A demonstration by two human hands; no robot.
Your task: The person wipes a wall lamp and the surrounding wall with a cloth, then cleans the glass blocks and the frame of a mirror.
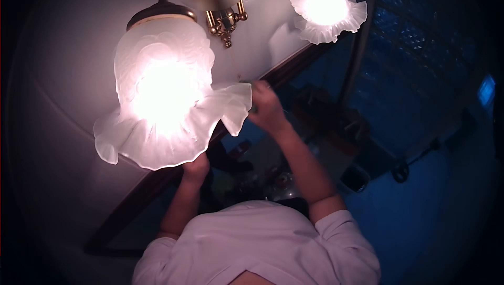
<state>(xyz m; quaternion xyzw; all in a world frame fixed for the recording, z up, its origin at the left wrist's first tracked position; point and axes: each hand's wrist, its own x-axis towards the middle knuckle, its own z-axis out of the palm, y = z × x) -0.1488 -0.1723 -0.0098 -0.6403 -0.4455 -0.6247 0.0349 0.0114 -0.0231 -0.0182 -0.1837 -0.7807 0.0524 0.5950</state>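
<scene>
My right hand (266, 105) is raised beside the wall, at the upper edge of a dark wooden frame (294, 67). Its fingers are curled in, and a small dark thing shows at them that I cannot make out. My left hand (196, 168) is lower, close to the same frame, with its fingers hidden behind a lit frosted glass lampshade (128, 56). The shade's ruffled rim also overlaps the fingertips of my right hand. Whether my left hand holds anything is hidden.
A second lit glass shade (357, 9) hangs at the upper right. Between the shades is a brass wall-lamp fitting (224, 20) on the pale wall (68, 59). Several dim objects lie below my arms, and a dark rounded rectangular thing (355, 178) is at the right.
</scene>
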